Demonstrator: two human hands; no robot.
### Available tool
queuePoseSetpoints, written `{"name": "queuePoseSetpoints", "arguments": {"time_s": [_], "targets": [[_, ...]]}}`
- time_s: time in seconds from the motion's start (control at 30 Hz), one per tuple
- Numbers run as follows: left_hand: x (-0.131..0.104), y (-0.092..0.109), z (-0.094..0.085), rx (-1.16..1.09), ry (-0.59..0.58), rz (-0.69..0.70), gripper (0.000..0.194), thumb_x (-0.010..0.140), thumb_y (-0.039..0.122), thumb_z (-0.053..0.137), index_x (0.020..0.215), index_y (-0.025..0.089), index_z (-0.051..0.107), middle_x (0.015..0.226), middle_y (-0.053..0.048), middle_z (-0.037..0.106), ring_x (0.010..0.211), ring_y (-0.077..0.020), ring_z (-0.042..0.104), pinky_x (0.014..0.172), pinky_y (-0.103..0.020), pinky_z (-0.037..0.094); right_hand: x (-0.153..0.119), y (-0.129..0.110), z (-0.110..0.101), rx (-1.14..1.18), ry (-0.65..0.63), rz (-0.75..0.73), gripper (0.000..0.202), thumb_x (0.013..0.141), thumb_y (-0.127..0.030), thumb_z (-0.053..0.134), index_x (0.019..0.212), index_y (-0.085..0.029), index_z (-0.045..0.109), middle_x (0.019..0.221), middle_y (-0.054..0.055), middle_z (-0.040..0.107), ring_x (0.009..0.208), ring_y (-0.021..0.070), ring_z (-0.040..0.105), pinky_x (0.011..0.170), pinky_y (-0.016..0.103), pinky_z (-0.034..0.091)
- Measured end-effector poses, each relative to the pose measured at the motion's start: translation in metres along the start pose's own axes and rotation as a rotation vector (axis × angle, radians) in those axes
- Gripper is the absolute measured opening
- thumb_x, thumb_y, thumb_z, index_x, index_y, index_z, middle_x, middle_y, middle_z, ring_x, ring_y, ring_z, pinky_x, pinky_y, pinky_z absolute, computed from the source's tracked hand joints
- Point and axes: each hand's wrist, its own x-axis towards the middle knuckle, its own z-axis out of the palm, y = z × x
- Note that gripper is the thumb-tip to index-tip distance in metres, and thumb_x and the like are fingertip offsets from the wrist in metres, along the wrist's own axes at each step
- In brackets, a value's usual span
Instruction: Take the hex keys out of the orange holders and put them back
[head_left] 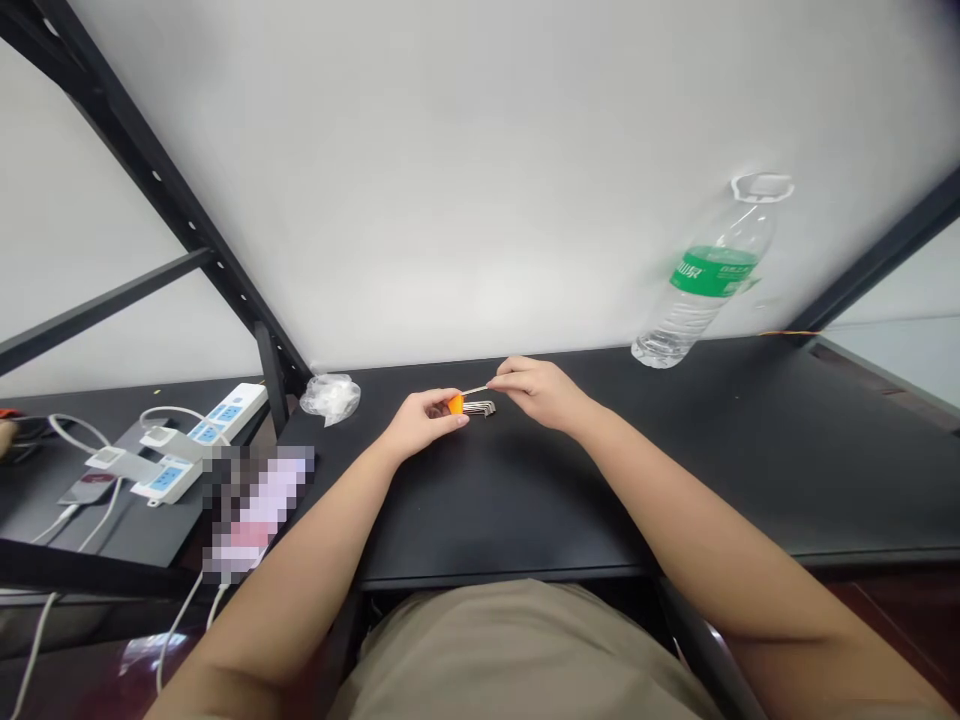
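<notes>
My left hand (421,425) is closed around a small orange hex key holder (456,404), just above the black table. Several silver hex keys (480,408) stick out of the holder to the right, their bent ends side by side. Between thumb and fingers, my right hand (544,393) pinches the outer end of a single hex key (475,389). This key slants down toward the top of the orange holder. Whether its tip sits inside the holder or only touches it, I cannot tell.
A crumpled clear plastic bag (331,398) lies at the table's back left. At the back right stands a large water bottle (701,275) against the wall. On the left are a black metal post (195,225), a power strip (225,415) with cables and a pixelated patch.
</notes>
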Motion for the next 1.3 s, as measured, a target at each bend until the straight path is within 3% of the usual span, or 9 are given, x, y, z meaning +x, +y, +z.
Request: {"name": "queuePoseSetpoints", "arguments": {"time_s": [0.13, 0.33, 0.43, 0.53, 0.73, 0.97, 1.1, 1.2, 1.3], "targets": [[0.0, 0.002, -0.001, 0.037, -0.061, -0.014, 0.052, 0.076, 0.048, 0.083, 0.118, 0.019, 0.075, 0.101, -0.007, 0.073, 0.086, -0.0216, 0.067, 0.081, -0.035, 0.055, 0.0, -0.002, 0.004, -0.018, -0.028, 0.008, 0.031, 0.099, -0.014, 0.05, 0.11, -0.024, 0.078, 0.105, 0.008, 0.07, 0.086, 0.0186, 0.067, 0.076, 0.032, 0.054], [-0.003, 0.007, 0.005, 0.035, -0.178, 0.031, 0.052, 0.08, 0.045, 0.08, 0.124, 0.02, 0.072, 0.105, -0.006, 0.073, 0.087, -0.0194, 0.066, 0.084, -0.035, 0.055, 0.004, -0.028, 0.025, 0.106, -0.107, 0.07, 0.033, 0.096, -0.012, 0.052, 0.118, -0.027, 0.072, 0.116, 0.007, 0.067, 0.094, 0.0189, 0.065, 0.079, 0.033, 0.054], [-0.001, 0.004, 0.007, 0.015, -0.105, 0.0, 0.053, 0.08, 0.047, 0.079, 0.124, 0.019, 0.071, 0.107, -0.007, 0.073, 0.092, -0.0216, 0.068, 0.089, -0.038, 0.056, 0.005, -0.023, 0.033, 0.1, -0.082, 0.193, 0.03, 0.096, -0.013, 0.052, 0.118, -0.024, 0.068, 0.116, 0.007, 0.066, 0.095, 0.018, 0.065, 0.082, 0.033, 0.054], [0.002, -0.002, 0.008, -0.011, 0.026, -0.017, 0.053, 0.078, 0.045, 0.081, 0.122, 0.018, 0.068, 0.107, -0.007, 0.072, 0.094, -0.0208, 0.068, 0.09, -0.037, 0.056, 0.002, 0.0, 0.037, -0.047, -0.094, 0.362, 0.022, 0.096, -0.016, 0.055, 0.108, -0.022, 0.071, 0.111, 0.007, 0.066, 0.094, 0.0181, 0.064, 0.085, 0.033, 0.052], [0.007, -0.01, 0.009, 0.003, 0.199, -0.006, 0.053, 0.077, 0.043, 0.082, 0.121, 0.018, 0.064, 0.101, -0.006, 0.069, 0.082, -0.0153, 0.064, 0.08, -0.032, 0.055, -0.004, 0.03, 0.049, -0.164, -0.209, 0.449, 0.015, 0.093, -0.023, 0.062, 0.093, -0.024, 0.077, 0.102, 0.006, 0.066, 0.089, 0.0187, 0.063, 0.078, 0.031, 0.048], [0.008, -0.013, 0.006, 0.136, 0.266, -0.007, 0.052, 0.079, 0.043, 0.079, 0.122, 0.018, 0.065, 0.096, -0.005, 0.069, 0.082, -0.0162, 0.063, 0.08, -0.033, 0.055, -0.008, 0.032, 0.045, -0.307, -0.261, 0.523, 0.003, 0.08, -0.017, 0.071, 0.077, -0.019, 0.071, 0.095, 0.013, 0.064, 0.086, 0.0255, 0.062, 0.077, 0.038, 0.047], [0.007, -0.014, 0.007, 0.219, 0.262, 0.03, 0.052, 0.077, 0.043, 0.079, 0.122, 0.02, 0.066, 0.101, -0.006, 0.071, 0.085, -0.0177, 0.065, 0.082, -0.034, 0.056, -0.014, 0.035, 0.037, -0.321, -0.275, 0.554, 0.017, 0.067, -0.011, 0.077, 0.065, -0.019, 0.063, 0.079, 0.011, 0.063, 0.077, 0.0258, 0.062, 0.071, 0.037, 0.047], [0.006, -0.015, 0.008, 0.253, 0.245, 0.047, 0.05, 0.077, 0.043, 0.079, 0.12, 0.02, 0.066, 0.103, -0.006, 0.072, 0.087, -0.0188, 0.066, 0.083, -0.035, 0.057, -0.015, 0.034, 0.028, -0.256, -0.262, 0.523, 0.015, 0.071, -0.008, 0.072, 0.069, -0.021, 0.064, 0.072, 0.006, 0.064, 0.066, 0.02, 0.06, 0.063, 0.033, 0.045], [0.005, -0.016, 0.009, 0.278, 0.24, 0.035, 0.049, 0.077, 0.042, 0.079, 0.12, 0.022, 0.066, 0.102, -0.006, 0.072, 0.087, -0.0193, 0.067, 0.084, -0.035, 0.057, -0.01, 0.03, 0.018, -0.165, -0.207, 0.439, 0.015, 0.083, -0.01, 0.063, 0.087, -0.022, 0.07, 0.08, 0.003, 0.07, 0.071, 0.0177, 0.063, 0.067, 0.03, 0.048]]}}
